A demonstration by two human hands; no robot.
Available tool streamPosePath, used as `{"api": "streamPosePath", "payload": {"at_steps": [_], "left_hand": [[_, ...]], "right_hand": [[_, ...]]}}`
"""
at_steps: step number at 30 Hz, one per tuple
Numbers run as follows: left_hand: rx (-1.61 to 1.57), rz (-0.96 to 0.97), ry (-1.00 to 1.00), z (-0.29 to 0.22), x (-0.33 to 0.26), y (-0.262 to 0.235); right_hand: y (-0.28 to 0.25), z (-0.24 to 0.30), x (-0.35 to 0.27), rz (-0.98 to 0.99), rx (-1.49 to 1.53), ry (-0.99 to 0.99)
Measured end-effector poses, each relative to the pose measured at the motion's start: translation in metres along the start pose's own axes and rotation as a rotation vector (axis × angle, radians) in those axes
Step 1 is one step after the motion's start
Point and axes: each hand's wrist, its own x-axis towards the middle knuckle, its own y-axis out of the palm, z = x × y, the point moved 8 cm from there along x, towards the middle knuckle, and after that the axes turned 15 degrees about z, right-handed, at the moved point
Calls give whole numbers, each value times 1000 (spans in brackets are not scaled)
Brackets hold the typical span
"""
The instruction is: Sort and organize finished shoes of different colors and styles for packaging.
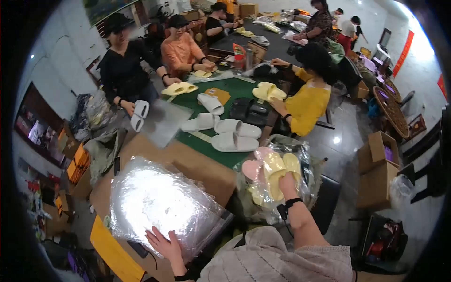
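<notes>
Step in hand, by my reading: pick-up stage of bagging. Right hand (285, 184) closed around pair of yellow slippers (278, 172), lifted just above open sack of slippers (263, 207) (pink ones beside fingers). Left hand (164, 244) flat, fingers spread, holding nothing, pressing near edge of stack of clear plastic bags (159, 202) on brown table (197, 164). Next move likely calls for left hand to peel and open top bag while right carries pair across to it.
</notes>
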Motion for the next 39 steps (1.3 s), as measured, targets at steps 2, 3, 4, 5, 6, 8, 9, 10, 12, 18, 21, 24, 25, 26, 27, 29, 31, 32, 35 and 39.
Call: {"api": "streamPosePath", "payload": {"at_steps": [2, 3, 4, 5, 6, 8, 9, 10, 12, 18, 21, 24, 25, 26, 27, 29, 31, 32, 35, 39], "left_hand": [[-4, -15, 0, 22, -7, -12], [5, 4, -38, 20, -11, -19], [16, -5, -39, 20, -12, -21], [20, -9, -29, 19, -13, -21], [20, -27, -32, 18, -15, -21], [27, -20, -48, 21, -13, -17], [36, -32, -41, 19, -10, -19], [9, -26, -53, 18, -12, -18], [-40, -42, -64, 13, -12, -21], [-8, -106, -52, 12, -9, -21], [-2, -122, -59, 19, -11, -22], [-8, -67, -137, 23, -22, -31], [-8, -78, -148, 17, -19, -33], [-39, -52, -100, 3, -6, -25], [-60, -28, -66, -4, 0, -19], [-13, -64, -118, 14, -18, -30], [34, -40, -125, 8, -16, -30], [30, -54, -115, 7, -17, -32], [80, -78, -114, 14, -16, -28], [79, -103, -67, 2, -5, -25]], "right_hand": [[11, 24, -9, 136, 157, -92], [2, 31, -18, 143, 234, -111], [-12, 42, -26, 236, 136, -106], [-34, 46, -36, 319, 34, -91], [-68, 54, -47, 312, 44, -106], [-112, 81, -61, 386, -193, -108], [-122, 94, -57, 387, -176, -112], [-140, 118, -53, 284, -24, -268], [-156, 158, -44, 180, 139, -439], [-83, 274, 51, 159, 343, -740], [-35, 307, 97, 174, 344, -701], [-1, 342, 110, 355, 277, -624], [8, 343, 126, 356, 277, -640], [22, 320, 162, 316, 279, -584], [32, 308, 183, 289, 280, -539], [39, 346, 153, 385, 315, -592], [43, 351, 151, 436, 336, -584], [45, 356, 148, 450, 289, -601], [61, 368, 135, 476, 132, -654], [90, 372, 107, 361, 45, -746]]}}
